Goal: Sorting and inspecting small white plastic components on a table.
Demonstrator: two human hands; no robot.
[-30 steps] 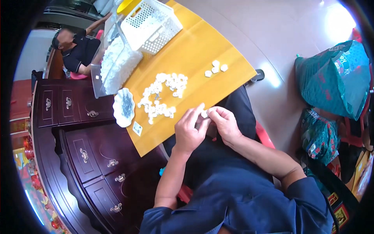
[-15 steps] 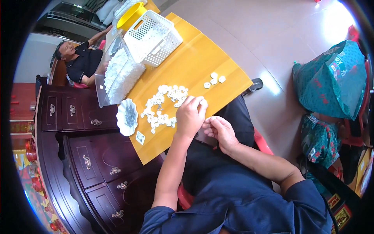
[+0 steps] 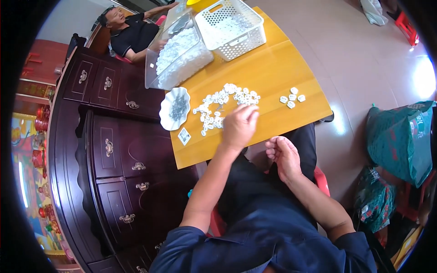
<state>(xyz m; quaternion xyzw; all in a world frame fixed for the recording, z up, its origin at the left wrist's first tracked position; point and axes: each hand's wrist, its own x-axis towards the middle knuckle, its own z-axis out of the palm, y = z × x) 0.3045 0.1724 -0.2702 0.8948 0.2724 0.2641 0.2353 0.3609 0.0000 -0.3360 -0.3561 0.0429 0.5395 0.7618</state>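
Observation:
My left hand [image 3: 240, 127] is over the near edge of the yellow wooden table [image 3: 296, 63], its fingers bent together beside a loose cluster of small white plastic pieces [image 3: 223, 96]. Anything between those fingertips is hidden. In front of my lap, off the table edge, my right hand [image 3: 285, 157] is closed in a pinch with its fingers curled; what it pinches is too small to make out. Several more white pieces form a small group [image 3: 291, 98] near the table's right end. Small grey metal parts fill a scalloped white dish [image 3: 166, 119] to the left.
Behind the cluster stand a clear bin [image 3: 150, 75] heaped with white pieces and a perforated white basket [image 3: 243, 47]. A small printed card [image 3: 184, 136] lies by the dish. Dark drawers [image 3: 109, 145] flank the table; another person [image 3: 132, 34] sits beyond. Green bags [image 3: 400, 136] stand at right.
The small group at the right has one more white piece. My left hand has parted from my right and moved toward the cluster. The whole view has shifted.

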